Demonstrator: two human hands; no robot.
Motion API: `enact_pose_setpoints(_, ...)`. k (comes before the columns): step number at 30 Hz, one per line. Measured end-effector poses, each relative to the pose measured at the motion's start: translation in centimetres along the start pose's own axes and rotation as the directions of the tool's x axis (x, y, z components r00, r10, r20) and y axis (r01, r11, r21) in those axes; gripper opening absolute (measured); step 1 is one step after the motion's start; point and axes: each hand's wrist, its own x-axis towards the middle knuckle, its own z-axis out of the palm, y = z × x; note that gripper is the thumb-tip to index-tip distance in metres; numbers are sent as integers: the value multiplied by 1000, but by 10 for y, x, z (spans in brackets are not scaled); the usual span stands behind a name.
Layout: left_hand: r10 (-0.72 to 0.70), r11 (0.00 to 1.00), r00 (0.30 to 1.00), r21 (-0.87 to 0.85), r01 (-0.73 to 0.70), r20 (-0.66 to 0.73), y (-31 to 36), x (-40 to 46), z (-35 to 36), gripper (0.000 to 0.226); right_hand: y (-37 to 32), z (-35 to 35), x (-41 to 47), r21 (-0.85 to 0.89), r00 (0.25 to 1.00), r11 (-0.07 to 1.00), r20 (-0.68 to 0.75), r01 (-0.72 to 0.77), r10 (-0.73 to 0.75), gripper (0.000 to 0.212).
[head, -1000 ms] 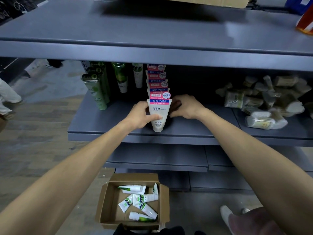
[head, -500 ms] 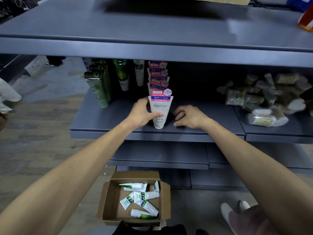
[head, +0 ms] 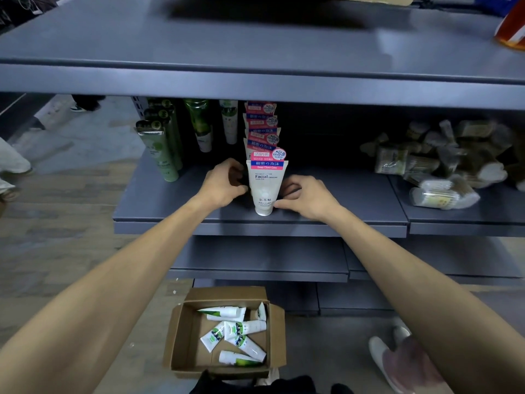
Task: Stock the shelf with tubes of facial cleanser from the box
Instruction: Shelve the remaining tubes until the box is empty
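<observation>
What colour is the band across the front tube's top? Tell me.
Blue over pink, on a white front tube; head view.

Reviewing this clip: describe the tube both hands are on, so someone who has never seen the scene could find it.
On the grey middle shelf, a single-file row of pink-topped tubes runs back from the front edge. It is the front tube, standing cap down between the left hand and right hand. Only it shows its whole white body, printed "Facial".

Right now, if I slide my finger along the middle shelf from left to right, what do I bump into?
Dark green tubes → left hand → white Facial cleanser tube → right hand → pile of clear-wrapped packs.
</observation>
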Motion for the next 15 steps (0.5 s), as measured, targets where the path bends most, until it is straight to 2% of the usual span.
enact_pose_setpoints(7,-20,989,999,-148,16,-29,2,8,19,40,-12,3,-2,21,998,999,-47,48,-47,39)
enact_pose_setpoints(15,-18,988,999,-157,12,-39,-3,13,20,39,-12,6,-2,18,997,998,-52,54,-53,43)
